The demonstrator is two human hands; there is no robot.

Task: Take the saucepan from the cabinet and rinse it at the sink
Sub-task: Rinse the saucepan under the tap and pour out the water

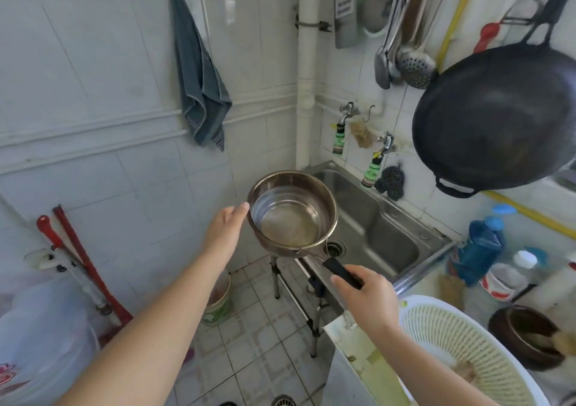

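White-tiled corner, steel sink (433,240) on a legged stand against the right wall, two taps above it; your right hand (367,299) is wrapped shut around the black handle (341,272) of the saucepan (293,212), which hangs in the air over the sink's near-left corner, partly out past the rim, mouth up and tipped a little toward you; your left hand (227,234) is flat-open, fingertips at or just touching the pan's left wall, gripping nothing; pan looks empty, though I can't tell if there's a film of water in the bottom; judgement: transport is nearly done, rinse not yet started; swing the bowl right and further in so it sits fully over the basin, under the nearer tap (381,153) with the green nozzle; keep the pan level until water is in, then swirl and tip toward the drain (336,249); use the free left hand for the tap, right hand stays on the handle; watch the hanging wok (495,116) on the right, it sits close above the sink; don't lift the pan high; scrubber (390,181) at the sink's back edge is within reach if needed.
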